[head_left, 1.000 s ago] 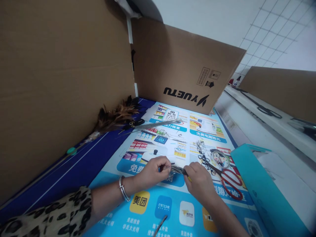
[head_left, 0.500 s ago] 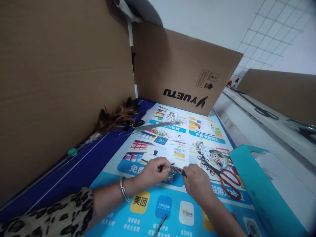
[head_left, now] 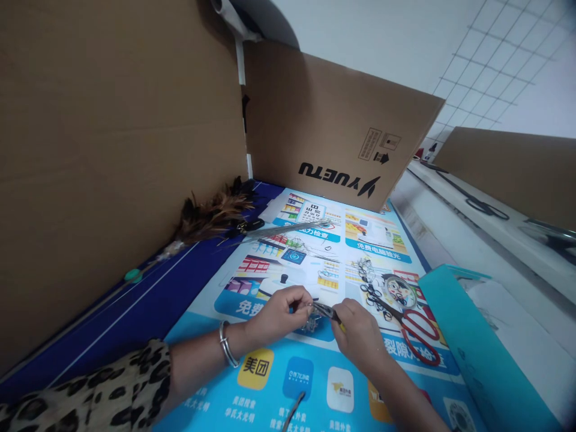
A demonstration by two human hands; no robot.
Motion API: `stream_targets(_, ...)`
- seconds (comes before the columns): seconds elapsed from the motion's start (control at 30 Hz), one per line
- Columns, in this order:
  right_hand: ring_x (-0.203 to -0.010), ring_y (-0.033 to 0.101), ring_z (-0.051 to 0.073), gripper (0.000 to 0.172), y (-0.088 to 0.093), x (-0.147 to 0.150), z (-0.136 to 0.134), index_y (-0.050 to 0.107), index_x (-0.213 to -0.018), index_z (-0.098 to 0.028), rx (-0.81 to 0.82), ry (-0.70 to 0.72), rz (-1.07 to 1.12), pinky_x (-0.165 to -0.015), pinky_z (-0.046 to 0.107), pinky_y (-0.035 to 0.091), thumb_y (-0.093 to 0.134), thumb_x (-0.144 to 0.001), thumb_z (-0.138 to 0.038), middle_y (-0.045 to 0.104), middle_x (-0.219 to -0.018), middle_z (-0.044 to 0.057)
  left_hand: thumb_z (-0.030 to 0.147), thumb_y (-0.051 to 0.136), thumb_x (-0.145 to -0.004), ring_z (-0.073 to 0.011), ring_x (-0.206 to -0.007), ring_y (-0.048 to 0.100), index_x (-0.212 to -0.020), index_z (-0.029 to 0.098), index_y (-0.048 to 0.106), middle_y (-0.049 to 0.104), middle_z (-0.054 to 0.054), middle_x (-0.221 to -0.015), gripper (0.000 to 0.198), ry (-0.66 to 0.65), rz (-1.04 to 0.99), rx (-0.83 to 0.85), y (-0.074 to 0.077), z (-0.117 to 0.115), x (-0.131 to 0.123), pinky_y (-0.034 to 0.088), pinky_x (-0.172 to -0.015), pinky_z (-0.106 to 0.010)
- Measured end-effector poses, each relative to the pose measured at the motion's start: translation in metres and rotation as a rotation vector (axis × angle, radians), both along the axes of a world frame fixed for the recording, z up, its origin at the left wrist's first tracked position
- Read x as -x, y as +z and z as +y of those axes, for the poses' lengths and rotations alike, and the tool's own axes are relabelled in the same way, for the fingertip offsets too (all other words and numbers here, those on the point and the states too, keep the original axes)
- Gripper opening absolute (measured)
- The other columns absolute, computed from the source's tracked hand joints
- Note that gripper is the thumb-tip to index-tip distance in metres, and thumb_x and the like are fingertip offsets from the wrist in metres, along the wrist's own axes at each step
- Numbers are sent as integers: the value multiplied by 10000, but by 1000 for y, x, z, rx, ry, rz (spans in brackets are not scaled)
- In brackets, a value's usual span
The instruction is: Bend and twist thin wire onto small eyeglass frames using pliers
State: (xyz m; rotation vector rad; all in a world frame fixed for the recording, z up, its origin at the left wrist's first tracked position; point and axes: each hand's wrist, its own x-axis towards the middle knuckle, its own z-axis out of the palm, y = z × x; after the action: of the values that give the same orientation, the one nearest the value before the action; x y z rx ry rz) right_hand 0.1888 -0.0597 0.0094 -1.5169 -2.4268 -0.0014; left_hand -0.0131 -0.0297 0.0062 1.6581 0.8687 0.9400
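Note:
Over the printed sheet (head_left: 265, 336), my right hand (head_left: 360, 333) is wrapped round a pair of pliers (head_left: 324, 310) with dark and yellow handles. The metal jaws point left and meet the fingertips of my left hand (head_left: 283, 312). Those fingertips are pinched together on something small, perhaps wire, too fine to make out. Just below the jaws lies a small cluster of bent wire pieces (head_left: 310, 324). Right of my hands, red-handled scissors (head_left: 420, 333) rest on the sheet, blades pointing away to the upper left.
A bundle of straight wires (head_left: 292, 228) lies farther back. Curled wire pieces (head_left: 366, 270) sit beyond the scissors. A teal box (head_left: 486, 360) stands at right, a feather duster (head_left: 211, 213) at left. Cardboard panels (head_left: 324, 126) wall the left and back.
Both hands stay nearly in place. The pliers and my right hand have shifted only slightly; the view has moved a touch.

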Motion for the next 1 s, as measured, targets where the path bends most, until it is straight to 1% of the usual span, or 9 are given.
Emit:
stream_targets(0.2,-798,480,178,105,2,-3,4,538,-874,-189,71,-6,39,-665,254,370,458,-808,-205,521,-831,55,191,474,-791,-88,-572,361,-710,138,509,417,34,-614,102,15,-6,5,-1,2,0,319,-531,-201)
stream_targets(0.47,-782,480,172,107,-3,-5,9,542,-853,-183,116,8,73,-658,253,370,452,-816,-228,519,-815,48,152,491,-771,-79,-557,342,-699,137,517,410,40,-611,78,38,9,52,-2,8,0,293,-510,-190)
stream_targets(0.67,-775,480,173,137,-7,-8,16,550,-881,-174,119,17,126,-665,261,378,441,-822,-232,518,-804,52,160,479,-779,-90,-591,385,-713,133,533,450,20,-650,90,50,-19,62,2,13,1,321,-544,-201)
stream_targets(0.8,-764,479,175,141,-8,-8,19,553,-886,-176,118,21,157,-657,267,383,440,-827,-237,517,-790,53,166,483,-771,-98,-608,404,-718,133,545,475,13,-662,88,80,-10,62,5,16,2,332,-560,-206)
stream_targets(1.0,-748,480,173,143,-8,-9,22,557,-871,-173,91,25,186,-643,269,384,434,-829,-232,514,-764,52,181,482,-772,-103,-621,420,-715,136,535,475,13,-659,90,107,-40,106,4,21,2,341,-566,-203)
